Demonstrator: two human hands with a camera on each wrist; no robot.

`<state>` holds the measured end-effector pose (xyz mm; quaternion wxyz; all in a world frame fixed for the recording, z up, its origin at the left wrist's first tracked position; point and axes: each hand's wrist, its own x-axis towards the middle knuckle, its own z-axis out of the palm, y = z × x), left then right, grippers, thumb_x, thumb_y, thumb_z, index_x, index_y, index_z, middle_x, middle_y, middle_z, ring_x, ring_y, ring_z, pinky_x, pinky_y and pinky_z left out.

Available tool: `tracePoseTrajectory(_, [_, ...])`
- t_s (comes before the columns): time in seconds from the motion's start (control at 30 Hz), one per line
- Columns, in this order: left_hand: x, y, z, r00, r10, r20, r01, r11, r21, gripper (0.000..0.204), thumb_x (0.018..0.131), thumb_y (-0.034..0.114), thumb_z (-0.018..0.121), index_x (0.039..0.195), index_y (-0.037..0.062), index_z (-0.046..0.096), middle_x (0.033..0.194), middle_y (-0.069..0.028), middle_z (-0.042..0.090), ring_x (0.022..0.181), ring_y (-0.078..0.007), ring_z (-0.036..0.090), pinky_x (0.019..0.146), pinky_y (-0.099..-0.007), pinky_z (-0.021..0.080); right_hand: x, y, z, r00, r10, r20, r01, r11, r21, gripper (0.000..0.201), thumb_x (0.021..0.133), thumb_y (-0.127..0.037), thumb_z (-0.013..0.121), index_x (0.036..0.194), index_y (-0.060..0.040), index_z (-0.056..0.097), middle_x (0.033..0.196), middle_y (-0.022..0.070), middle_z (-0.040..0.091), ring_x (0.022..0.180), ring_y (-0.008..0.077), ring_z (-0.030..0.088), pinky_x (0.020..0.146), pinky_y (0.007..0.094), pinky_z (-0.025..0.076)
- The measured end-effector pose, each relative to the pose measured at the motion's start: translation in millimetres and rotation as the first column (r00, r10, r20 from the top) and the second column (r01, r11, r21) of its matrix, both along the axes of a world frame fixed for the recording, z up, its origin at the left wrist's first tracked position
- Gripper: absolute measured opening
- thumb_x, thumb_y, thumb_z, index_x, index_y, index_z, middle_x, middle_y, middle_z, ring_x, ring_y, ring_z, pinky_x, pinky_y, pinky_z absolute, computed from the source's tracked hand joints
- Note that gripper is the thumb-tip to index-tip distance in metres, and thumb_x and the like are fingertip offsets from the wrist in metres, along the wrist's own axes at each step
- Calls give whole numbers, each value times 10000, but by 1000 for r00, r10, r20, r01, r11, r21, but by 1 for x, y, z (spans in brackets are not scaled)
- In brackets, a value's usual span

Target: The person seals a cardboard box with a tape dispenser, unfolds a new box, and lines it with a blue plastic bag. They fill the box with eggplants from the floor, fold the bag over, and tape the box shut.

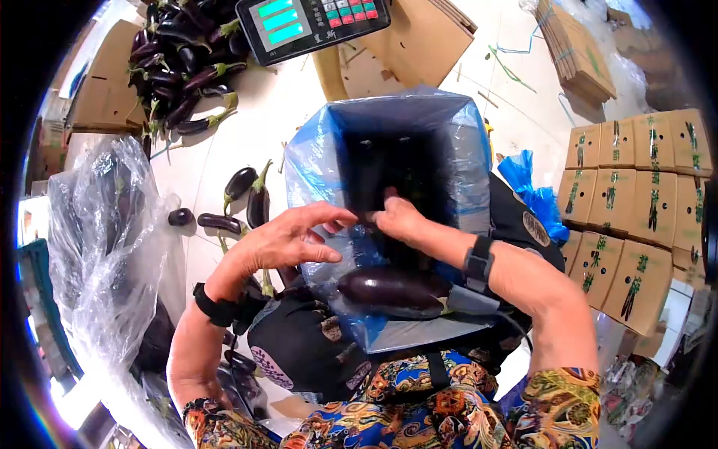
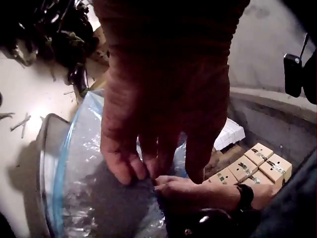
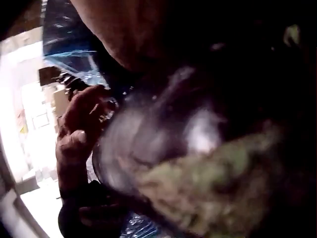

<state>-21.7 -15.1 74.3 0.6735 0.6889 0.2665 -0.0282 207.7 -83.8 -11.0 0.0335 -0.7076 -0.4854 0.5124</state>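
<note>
A box or bin lined with a blue-tinted clear plastic bag (image 1: 464, 161) stands between the person's knees, its inside in deep shadow. My right hand (image 1: 404, 218) reaches into the opening, with most of its fingers lost in the dark. Over the left side of the liner hovers my left hand (image 1: 299, 236), thumb apart from the loosely bent fingers and nothing between them. In the left wrist view those fingers (image 2: 126, 168) hang down over the plastic. One large eggplant (image 1: 393, 290) lies across the near side of the liner, its stem end by the right wrist; it looms blurred in the right wrist view.
Loose eggplants (image 1: 250, 198) lie on the floor at left, before a big eggplant heap (image 1: 191, 63). A scale display (image 1: 314, 26) stands beyond the bin. Clear plastic sheeting (image 1: 108, 247) covers a bulky pile at far left. Printed cartons (image 1: 636, 179) are stacked at right.
</note>
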Motion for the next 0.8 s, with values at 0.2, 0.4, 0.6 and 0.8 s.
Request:
tracePoseTrajectory(0.2, [0,-8,-9,997,-2,81,-8,992,128,522,814,151,748,1296,87,558,1144,-81,583,1073,-209,555,916,-338,477,5,10,-8,996,81,-35,-85,988,-130,690,805,-255,660,1359,68,406,1356,306,481,1273,395,475,1037,408,404])
tracePoseTrajectory(0.4, [72,-1,-18,978,-208,-11,124,537,834,355,772,93,660,1122,64,608,1139,-95,594,1078,-273,546,888,-387,473,13,-8,-31,947,320,7,-310,912,267,462,855,-355,609,1017,77,629,1010,322,638,992,465,615,886,466,497])
tracePoseTrajectory(0.6, [103,14,-60,897,-196,-397,437,255,862,179,730,162,647,881,73,687,1113,-66,593,1159,-284,471,894,-418,485,49,-28,119,817,411,-405,-509,844,-171,938,812,-589,660,1442,27,337,1353,288,498,1265,373,499,1053,392,400])
tracePoseTrajectory(0.8, [100,14,-66,917,-158,-367,395,224,891,131,718,141,643,805,68,708,1033,-64,621,1108,-276,499,850,-330,526,33,-56,127,858,479,-184,-500,861,-92,960,737,-613,691,1340,71,391,1170,330,585,1093,450,584,947,455,462])
